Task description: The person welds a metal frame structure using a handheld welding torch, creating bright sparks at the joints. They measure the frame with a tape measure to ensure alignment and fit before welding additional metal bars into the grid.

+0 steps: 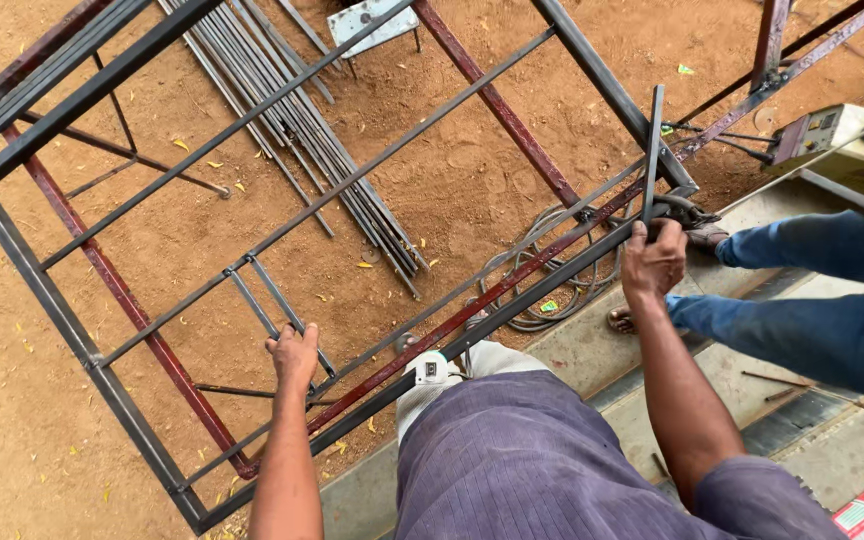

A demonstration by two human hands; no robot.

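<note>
A large dark steel frame with thin crossbars lies raised over sandy ground. My left hand grips a short thin bar inside the frame, near its front rail. My right hand holds a flat steel bar upright against the frame's right corner. A tape measure sits at my waist by the front rail.
A bundle of thin steel rods lies on the sand under the frame. Coiled cable rests near the concrete step. Another person's legs in blue jeans are at right. A welding machine stands at far right.
</note>
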